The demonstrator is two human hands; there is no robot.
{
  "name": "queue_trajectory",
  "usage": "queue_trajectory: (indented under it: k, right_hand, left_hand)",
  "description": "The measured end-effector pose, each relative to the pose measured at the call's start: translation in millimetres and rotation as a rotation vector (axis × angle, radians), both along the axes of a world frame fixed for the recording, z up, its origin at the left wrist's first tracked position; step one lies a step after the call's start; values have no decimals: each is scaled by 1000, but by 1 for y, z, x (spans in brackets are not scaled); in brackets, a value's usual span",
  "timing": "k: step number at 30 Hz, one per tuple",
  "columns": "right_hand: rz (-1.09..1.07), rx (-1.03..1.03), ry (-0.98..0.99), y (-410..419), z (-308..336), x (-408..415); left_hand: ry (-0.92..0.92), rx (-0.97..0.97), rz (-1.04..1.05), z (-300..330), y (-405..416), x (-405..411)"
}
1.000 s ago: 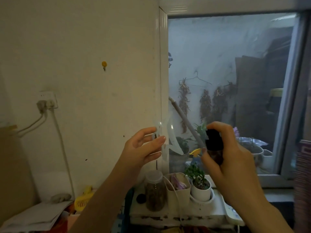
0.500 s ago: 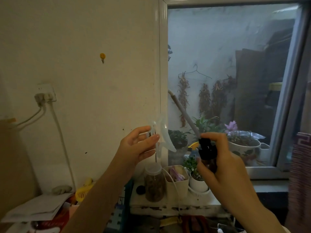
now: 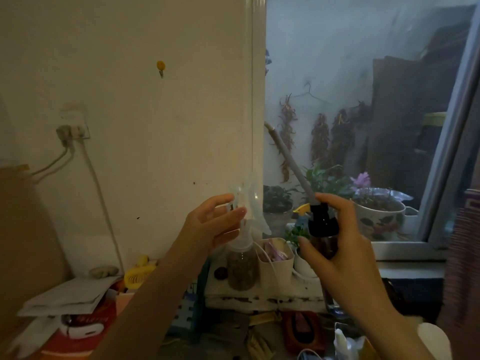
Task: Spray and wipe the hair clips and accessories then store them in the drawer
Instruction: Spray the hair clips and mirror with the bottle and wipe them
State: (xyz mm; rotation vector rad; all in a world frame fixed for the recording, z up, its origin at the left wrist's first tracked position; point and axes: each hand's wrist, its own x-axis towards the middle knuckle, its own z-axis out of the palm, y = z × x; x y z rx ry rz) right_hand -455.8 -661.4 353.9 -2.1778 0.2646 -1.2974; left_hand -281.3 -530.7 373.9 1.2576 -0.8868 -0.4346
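My left hand (image 3: pixel 213 226) pinches a clear, translucent hair clip (image 3: pixel 250 206) between thumb and fingers and holds it up in front of the wall and window frame. To its right, my right hand (image 3: pixel 340 245) grips a small dark spray bottle (image 3: pixel 323 229) with a black cap, index finger lying on top of the cap. The nozzle faces left toward the clip, a short gap away. No drawer is in view.
On the shelf below stand a jar (image 3: pixel 242 266), a white cup with pink items (image 3: pixel 275 258) and a small potted plant (image 3: pixel 298 240). The window sill carries flower pots (image 3: pixel 378 216). Papers (image 3: pixel 70 297), a yellow fan (image 3: pixel 137 275) and clutter lie lower left; wall cables (image 3: pixel 85 162) hang left.
The view has tilted down and more clutter shows at the bottom. Both hands have lowered slightly relative to the window, still holding the clip and the bottle facing each other.
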Motion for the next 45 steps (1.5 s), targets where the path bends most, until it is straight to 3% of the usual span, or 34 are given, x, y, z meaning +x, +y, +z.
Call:
queue_trajectory:
  k: [10, 21, 38, 45]
  right_hand:
    - [184, 379, 38, 11, -74, 22]
    - [209, 519, 176, 47, -155, 32]
    - [259, 762, 664, 94, -294, 76]
    - [201, 782, 777, 93, -324, 94]
  left_hand:
    - [210, 125, -38, -65, 13, -9]
    - [382, 269, -3, -142, 44, -19]
    - [716, 592, 259, -302, 110, 10]
    - [709, 714, 255, -341, 116, 58]
